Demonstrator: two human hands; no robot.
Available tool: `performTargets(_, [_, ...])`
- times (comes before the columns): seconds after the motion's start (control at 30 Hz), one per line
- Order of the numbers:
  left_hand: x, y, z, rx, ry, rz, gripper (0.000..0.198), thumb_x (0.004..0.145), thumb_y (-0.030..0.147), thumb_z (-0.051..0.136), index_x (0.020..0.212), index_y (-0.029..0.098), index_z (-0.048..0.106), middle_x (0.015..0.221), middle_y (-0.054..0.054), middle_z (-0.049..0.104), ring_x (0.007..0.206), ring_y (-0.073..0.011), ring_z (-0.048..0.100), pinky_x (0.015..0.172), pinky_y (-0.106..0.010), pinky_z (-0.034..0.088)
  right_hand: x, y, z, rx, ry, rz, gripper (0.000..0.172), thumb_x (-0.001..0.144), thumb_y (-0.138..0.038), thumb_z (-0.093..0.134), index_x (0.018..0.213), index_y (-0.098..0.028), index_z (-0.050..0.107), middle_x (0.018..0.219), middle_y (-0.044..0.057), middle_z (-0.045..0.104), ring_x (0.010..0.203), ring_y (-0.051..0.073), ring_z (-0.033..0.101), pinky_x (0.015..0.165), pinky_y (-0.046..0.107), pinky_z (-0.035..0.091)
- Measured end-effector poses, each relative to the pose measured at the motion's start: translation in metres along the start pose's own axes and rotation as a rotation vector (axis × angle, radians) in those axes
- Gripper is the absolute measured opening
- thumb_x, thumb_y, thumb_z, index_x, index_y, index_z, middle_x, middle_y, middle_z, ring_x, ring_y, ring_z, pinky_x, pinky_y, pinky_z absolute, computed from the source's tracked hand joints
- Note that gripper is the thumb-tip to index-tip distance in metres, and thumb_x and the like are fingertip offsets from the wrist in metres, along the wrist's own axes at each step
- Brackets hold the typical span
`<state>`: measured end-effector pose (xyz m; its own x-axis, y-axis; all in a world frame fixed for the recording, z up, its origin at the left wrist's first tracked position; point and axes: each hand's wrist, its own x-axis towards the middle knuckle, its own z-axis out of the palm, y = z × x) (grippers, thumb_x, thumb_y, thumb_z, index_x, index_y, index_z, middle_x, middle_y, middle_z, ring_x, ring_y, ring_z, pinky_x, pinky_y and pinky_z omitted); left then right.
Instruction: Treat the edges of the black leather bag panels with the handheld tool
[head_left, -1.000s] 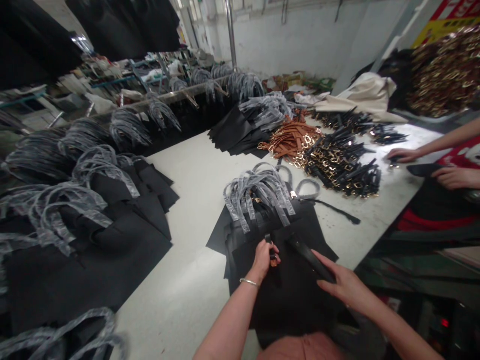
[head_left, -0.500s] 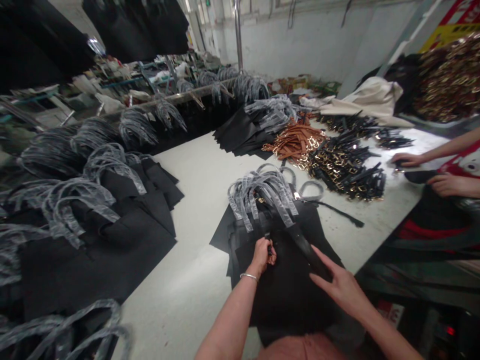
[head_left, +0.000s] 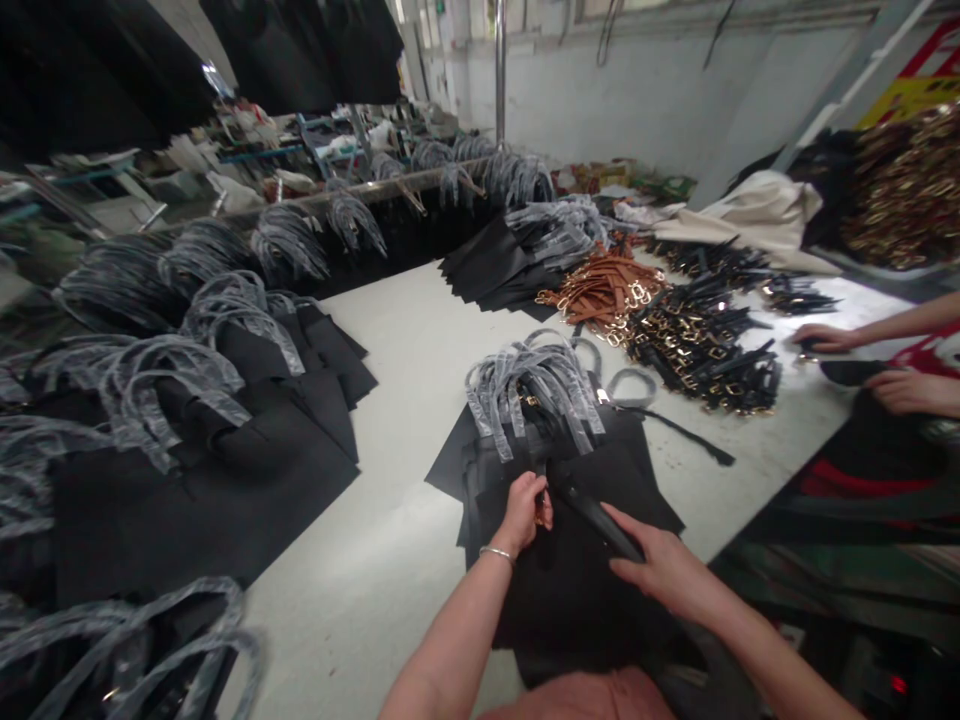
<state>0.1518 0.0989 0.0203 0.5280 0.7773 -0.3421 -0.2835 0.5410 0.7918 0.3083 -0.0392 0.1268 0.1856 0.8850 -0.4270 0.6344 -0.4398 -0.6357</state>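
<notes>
While the left hand [head_left: 519,515] pinches a gold-toned fitting [head_left: 539,515], the right hand [head_left: 660,570] lies open on a black strap [head_left: 592,515]

We have the left hand clenched around the fitting at the strap's near end. Its fingers hide most of the fitting, so we can't tell its exact type. The right hand is not gripping: fingers spread, pressing down on the strap. Both work at lower centre of frame, on top of a stack of black totes [head_left: 570,590] with plastic-wrapped handles [head_left: 534,395], on the white counter [head_left: 360,620].

Progress, as far as we can see: more stacks of black totes [head_left: 202,500] with wrapped handles fill the left of frame. Heaps of buckled black straps [head_left: 701,355] and tan straps [head_left: 604,290] lie loose at upper right, with many pieces unattached. A co-worker's hands [head_left: 911,392] handle a black piece at the right edge.
</notes>
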Motion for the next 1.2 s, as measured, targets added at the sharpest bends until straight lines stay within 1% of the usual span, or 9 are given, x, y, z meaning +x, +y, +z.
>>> performTargets(0.1, [0.0, -0.002, -0.001, 0.005, 0.0, -0.012, 0.043, 0.069, 0.051, 0.07, 0.075, 0.022, 0.039, 0.047, 0.008, 0.05, 0.028, -0.0093, 0.042, 0.027, -0.016, 0.026, 0.001, -0.008, 0.0, -0.067, -0.003, 0.006, 0.07, 0.078, -0.023, 0.057, 0.147, -0.019, 0.044, 0.077, 0.003, 0.074, 0.063, 0.021, 0.069, 0.065, 0.029, 0.05])
performTargets(0.23, [0.001, -0.003, -0.003, -0.016, 0.029, -0.006, 0.049, 0.067, 0.057, 0.071, 0.077, 0.023, 0.037, 0.046, 0.01, 0.047, 0.028, -0.0072, 0.038, 0.028, -0.015, 0.022, 0.009, -0.015, 0.011, -0.203, 0.029, -0.009, 0.069, 0.08, -0.026, 0.057, 0.147, -0.021, 0.042, 0.11, 0.01, 0.072, 0.097, 0.03, 0.069, 0.08, 0.035, 0.051])
performTargets(0.3, [0.001, -0.001, -0.003, -0.032, 0.04, -0.009, 0.053, 0.066, 0.06, 0.072, 0.077, 0.023, 0.035, 0.047, 0.011, 0.046, 0.029, -0.0062, 0.037, 0.03, -0.014, 0.021, 0.008, -0.012, 0.016, -0.231, 0.058, -0.022, 0.07, 0.082, -0.027, 0.055, 0.149, -0.021, 0.039, 0.117, 0.011, 0.07, 0.104, 0.031, 0.067, 0.084, 0.037, 0.05])
performTargets(0.53, [0.004, 0.004, -0.003, -0.033, 0.065, 0.01, 0.056, 0.063, 0.065, 0.07, 0.078, 0.022, 0.038, 0.05, 0.01, 0.044, 0.031, -0.0043, 0.033, 0.033, -0.016, 0.019, -0.001, -0.001, 0.024, -0.224, -0.007, -0.032, 0.072, 0.079, -0.026, 0.056, 0.148, -0.023, 0.04, 0.114, 0.009, 0.072, 0.1, 0.028, 0.069, 0.083, 0.035, 0.051])
performTargets(0.73, [-0.003, 0.016, -0.011, 0.066, 0.069, 0.056, 0.052, 0.064, 0.056, 0.074, 0.086, 0.02, 0.044, 0.059, 0.008, 0.048, 0.038, -0.0053, 0.038, 0.038, -0.018, 0.027, -0.007, 0.0, 0.028, -0.12, 0.105, -0.063, 0.071, 0.08, -0.027, 0.054, 0.149, -0.022, 0.038, 0.118, 0.007, 0.071, 0.097, 0.027, 0.069, 0.083, 0.036, 0.052])
performTargets(0.87, [-0.026, 0.014, -0.017, 0.222, 0.205, 0.183, 0.057, 0.052, 0.025, 0.083, 0.096, 0.02, 0.047, 0.081, 0.003, 0.058, 0.059, -0.0097, 0.054, 0.054, -0.022, 0.042, -0.029, 0.012, 0.019, 0.012, 0.076, -0.06, 0.071, 0.076, -0.027, 0.058, 0.145, -0.026, 0.045, 0.118, 0.002, 0.071, 0.101, 0.026, 0.069, 0.087, 0.034, 0.053])
performTargets(1.03, [-0.056, 0.008, -0.028, 0.561, 0.44, 0.251, 0.024, 0.07, 0.024, 0.071, 0.091, 0.018, 0.062, 0.084, -0.003, 0.063, 0.074, -0.016, 0.057, 0.071, -0.028, 0.044, -0.043, 0.012, 0.01, 0.051, 0.025, -0.065, 0.072, 0.077, -0.031, 0.058, 0.147, -0.021, 0.043, 0.131, 0.004, 0.064, 0.116, 0.027, 0.062, 0.097, 0.034, 0.049])
performTargets(1.1, [-0.063, 0.008, -0.03, 0.595, 0.398, 0.182, 0.024, 0.076, 0.03, 0.068, 0.095, 0.017, 0.065, 0.076, -0.003, 0.063, 0.069, -0.0161, 0.056, 0.067, -0.028, 0.044, -0.043, 0.01, 0.01, 0.052, 0.006, -0.068, 0.073, 0.077, -0.032, 0.057, 0.147, -0.02, 0.042, 0.134, 0.005, 0.062, 0.12, 0.027, 0.059, 0.1, 0.035, 0.047])
performTargets(1.2, [-0.07, 0.01, -0.029, 0.471, 0.239, 0.046, 0.03, 0.077, 0.035, 0.066, 0.098, 0.014, 0.066, 0.07, -0.002, 0.063, 0.058, -0.0125, 0.053, 0.053, -0.023, 0.04, -0.042, 0.009, 0.012, 0.059, 0.024, -0.087, 0.072, 0.077, -0.034, 0.059, 0.146, -0.02, 0.044, 0.134, 0.004, 0.061, 0.122, 0.028, 0.057, 0.102, 0.035, 0.046])
